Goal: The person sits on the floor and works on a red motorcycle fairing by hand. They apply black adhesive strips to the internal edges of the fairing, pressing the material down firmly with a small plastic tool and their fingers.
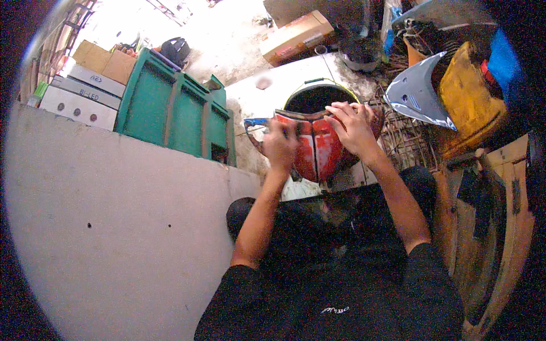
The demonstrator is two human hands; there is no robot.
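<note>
Two hands on one red fairing panel, which you hold up in front of your lap, above your dark trousers. Your left hand is curled around the panel's left edge, fingers closed on it. Your right hand lies over the upper right rim, fingers bent and pressing down. Panel's lower tip is cut off behind your knees. Behind it a dark round bucket is partly hidden. Green crate stands to your left.
</note>
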